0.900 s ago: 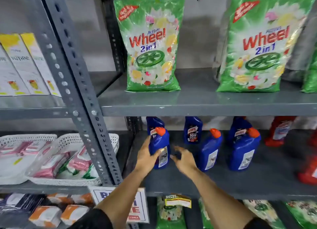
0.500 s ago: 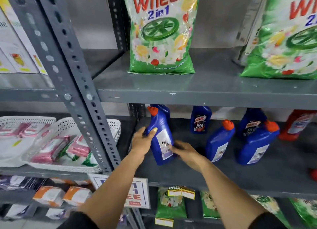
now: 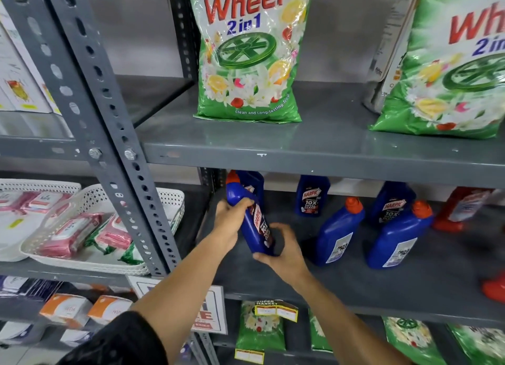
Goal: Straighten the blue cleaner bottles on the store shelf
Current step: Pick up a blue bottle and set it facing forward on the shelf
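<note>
A blue cleaner bottle (image 3: 255, 222) with an orange-red cap leans to the left at the left end of the grey middle shelf (image 3: 355, 288). My left hand (image 3: 232, 218) grips its upper body and my right hand (image 3: 282, 251) holds its base. Its red-and-white front label faces right. Behind it stands another blue bottle (image 3: 252, 181), mostly hidden. A third blue bottle (image 3: 311, 195) stands at the back with its label forward. Two blue bottles (image 3: 338, 235) (image 3: 400, 235) in front show their white back labels, and one more (image 3: 392, 203) stands behind them.
Red bottles (image 3: 461, 209) stand at the shelf's right end. The upper shelf (image 3: 314, 151) hangs low over the bottles and carries green detergent bags (image 3: 251, 56). A grey perforated upright (image 3: 117, 146) borders the left side. White baskets (image 3: 103, 228) with pink packs sit left.
Both hands closed on the left front bottle and tilted and turned it, so its front label now shows. The camera moved closer and lower.
</note>
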